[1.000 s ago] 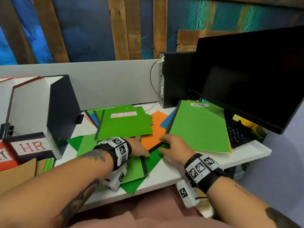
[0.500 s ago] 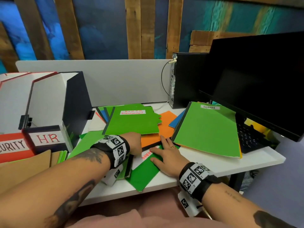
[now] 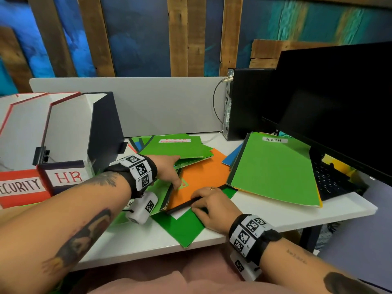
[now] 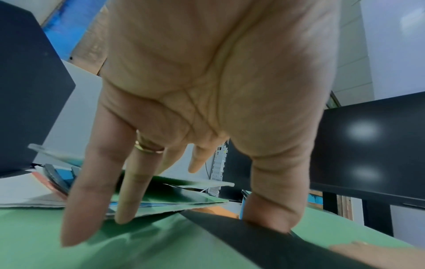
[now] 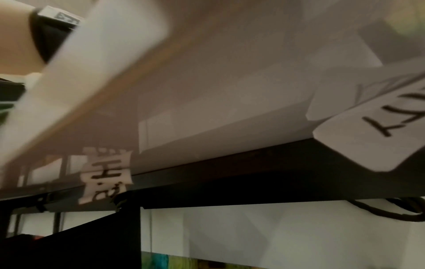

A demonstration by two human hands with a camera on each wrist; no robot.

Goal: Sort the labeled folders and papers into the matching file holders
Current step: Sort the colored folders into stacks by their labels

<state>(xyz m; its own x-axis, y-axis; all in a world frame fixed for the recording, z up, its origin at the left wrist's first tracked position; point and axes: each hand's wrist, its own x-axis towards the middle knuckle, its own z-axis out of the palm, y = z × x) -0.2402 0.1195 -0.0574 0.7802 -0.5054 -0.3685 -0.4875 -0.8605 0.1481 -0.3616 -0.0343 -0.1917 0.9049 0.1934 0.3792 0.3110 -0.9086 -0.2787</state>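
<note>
An orange folder (image 3: 201, 179) with a black spine lies slanted in the middle of the desk's folder pile. My right hand (image 3: 204, 205) pinches that spine at its near edge. My left hand (image 3: 170, 175) lies on the pile just left of it, fingers straight towards a green folder with a red label (image 3: 176, 147). In the left wrist view its fingers (image 4: 78, 209) touch a green cover (image 4: 161, 245) and the thumb presses the black spine (image 4: 253, 236). The HR holder (image 3: 67, 177) and the SECURITY holder (image 3: 19, 185) stand at the left. The right wrist view shows only the desk's underside.
A green ADMIN folder (image 3: 273, 168) tops a stack at the right, partly over a keyboard (image 3: 331, 181). A black monitor (image 3: 339, 102) and computer tower (image 3: 244, 102) fill the back right. A dark green folder (image 3: 184, 230) juts over the desk's (image 3: 275, 213) front edge.
My right hand, flat on the dark green folder before, now grips the orange folder's spine. The orange folder has slid forward over the white label. The left thumb came down onto it.
</note>
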